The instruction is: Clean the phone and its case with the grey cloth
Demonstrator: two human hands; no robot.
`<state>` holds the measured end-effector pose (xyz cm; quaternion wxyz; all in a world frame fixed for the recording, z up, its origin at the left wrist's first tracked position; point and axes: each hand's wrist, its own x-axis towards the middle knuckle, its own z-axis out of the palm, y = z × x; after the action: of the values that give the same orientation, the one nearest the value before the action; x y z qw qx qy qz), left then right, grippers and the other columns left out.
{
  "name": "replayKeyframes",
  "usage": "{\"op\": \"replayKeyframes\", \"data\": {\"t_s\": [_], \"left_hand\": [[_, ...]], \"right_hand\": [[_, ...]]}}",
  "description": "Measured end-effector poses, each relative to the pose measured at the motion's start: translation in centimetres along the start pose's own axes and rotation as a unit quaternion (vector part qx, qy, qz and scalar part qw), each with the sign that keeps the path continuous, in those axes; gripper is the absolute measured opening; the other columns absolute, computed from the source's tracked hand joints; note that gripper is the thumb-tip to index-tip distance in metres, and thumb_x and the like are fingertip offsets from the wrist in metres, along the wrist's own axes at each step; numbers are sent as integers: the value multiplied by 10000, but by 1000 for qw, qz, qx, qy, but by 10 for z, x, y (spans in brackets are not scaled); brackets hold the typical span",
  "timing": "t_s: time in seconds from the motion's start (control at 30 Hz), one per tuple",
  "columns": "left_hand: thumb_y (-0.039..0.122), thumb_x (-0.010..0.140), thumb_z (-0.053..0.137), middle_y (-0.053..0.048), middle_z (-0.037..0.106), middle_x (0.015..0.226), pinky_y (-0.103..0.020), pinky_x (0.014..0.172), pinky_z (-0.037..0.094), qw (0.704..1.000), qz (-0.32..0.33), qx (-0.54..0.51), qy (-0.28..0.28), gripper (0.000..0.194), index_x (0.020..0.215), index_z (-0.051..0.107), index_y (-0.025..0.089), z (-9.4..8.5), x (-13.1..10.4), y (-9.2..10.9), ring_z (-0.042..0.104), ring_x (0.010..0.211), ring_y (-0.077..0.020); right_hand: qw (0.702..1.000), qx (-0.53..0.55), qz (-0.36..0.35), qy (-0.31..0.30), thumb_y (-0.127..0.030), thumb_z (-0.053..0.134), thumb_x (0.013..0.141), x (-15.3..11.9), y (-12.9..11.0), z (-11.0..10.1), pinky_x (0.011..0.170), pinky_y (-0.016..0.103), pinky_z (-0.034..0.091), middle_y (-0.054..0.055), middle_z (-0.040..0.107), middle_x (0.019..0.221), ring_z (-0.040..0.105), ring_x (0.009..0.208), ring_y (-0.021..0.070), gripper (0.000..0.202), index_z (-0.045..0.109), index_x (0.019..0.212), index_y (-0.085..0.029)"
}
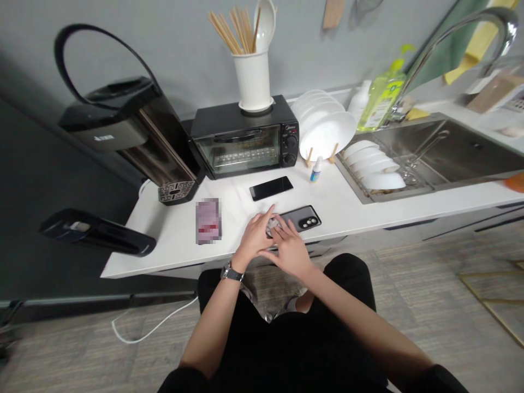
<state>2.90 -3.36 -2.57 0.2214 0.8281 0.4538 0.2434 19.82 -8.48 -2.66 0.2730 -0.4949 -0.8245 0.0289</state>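
Note:
Close to the counter's front edge, my left hand (254, 234) holds a small crumpled greyish-white cloth (272, 224); whether it is cloth or tissue is hard to make out. My right hand (291, 248) reaches in from the other side, fingers stretched over the cloth and thumb apart. Beside the fingers lies a grey phone (303, 217), its camera side up and its left end partly covered by my hands. Behind it rests a second, black phone (271, 188). A small spray bottle (315, 170) stands further right.
A toaster oven (245, 144) carries a white utensil holder (252, 79). Left are a black drinks machine (135, 131), a dark cylinder (102, 233) and a pixelated packet (208, 221). White plates (325, 131) and a sink (470, 164) with bowls (374, 166) are right.

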Motion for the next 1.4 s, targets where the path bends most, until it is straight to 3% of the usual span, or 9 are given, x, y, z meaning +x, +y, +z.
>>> {"op": "replayKeyframes", "data": {"t_s": [0.1,0.3,0.43,0.63,0.77,0.9,1.07,1.23,1.4], "left_hand": [[179,836,776,-65,627,1498,-446,1147,441,1000,4,-7,-2,1069,1704,162,292,-1,-2,0,557,1312,-290],[397,827,877,-75,632,1500,-464,1142,422,1000,10,-5,2,1137,1698,152,304,-4,-2,4,543,1344,-311],[412,853,854,-68,638,1498,-478,1147,412,1000,17,7,1,1100,1696,154,316,-3,1,4,559,1317,-307],[263,859,810,-95,655,1464,-457,1109,461,1000,18,6,5,1040,1698,195,263,0,2,0,576,1277,-312],[177,833,789,-69,650,1474,-442,1121,458,1000,7,-1,1,1064,1700,180,278,-2,0,0,572,1282,-297],[335,817,876,-65,647,1483,-456,1131,439,1000,1,-11,5,1129,1697,169,301,-5,-2,4,561,1312,-306],[399,809,893,-60,643,1494,-468,1141,420,1000,8,3,9,1135,1690,183,313,-3,1,7,566,1302,-308],[280,864,800,-79,652,1475,-472,1136,438,1000,14,12,0,1029,1697,195,279,1,3,5,568,1290,-311],[152,828,756,-83,639,1484,-450,1123,461,1000,4,19,-3,1037,1697,205,273,-1,-1,2,568,1291,-299]], "right_hand": [[999,26,-18,-20,-623,579,1013,-10,-2,-7,1268,603,305,176,715,1374,421,1536,372,608,681,1346,-126],[998,-59,18,-18,-522,565,1054,-46,63,-45,1266,629,270,105,727,1380,381,1560,373,477,681,1384,-197],[990,-119,79,18,-542,551,1051,-43,84,-47,1261,678,219,155,702,1405,332,1572,425,564,619,1450,-150],[999,-34,31,10,-719,546,979,-4,17,-1,1261,614,295,257,681,1381,422,1522,416,804,617,1417,-49],[999,23,-13,-24,-674,566,995,-4,-4,0,1265,599,308,202,703,1381,438,1518,387,698,669,1370,-95],[999,-26,0,-34,-588,553,1039,-31,42,-31,1268,639,260,110,718,1393,389,1549,387,558,659,1429,-201],[990,-108,83,19,-561,512,1060,-44,84,-49,1264,696,188,140,705,1404,291,1590,419,573,620,1472,-177],[997,-45,63,17,-713,524,992,-12,24,-10,1269,648,249,243,664,1423,364,1552,436,809,600,1452,-51],[999,33,7,-12,-662,572,995,-5,-13,1,1259,629,307,211,684,1409,409,1536,397,694,658,1391,-99]]}}
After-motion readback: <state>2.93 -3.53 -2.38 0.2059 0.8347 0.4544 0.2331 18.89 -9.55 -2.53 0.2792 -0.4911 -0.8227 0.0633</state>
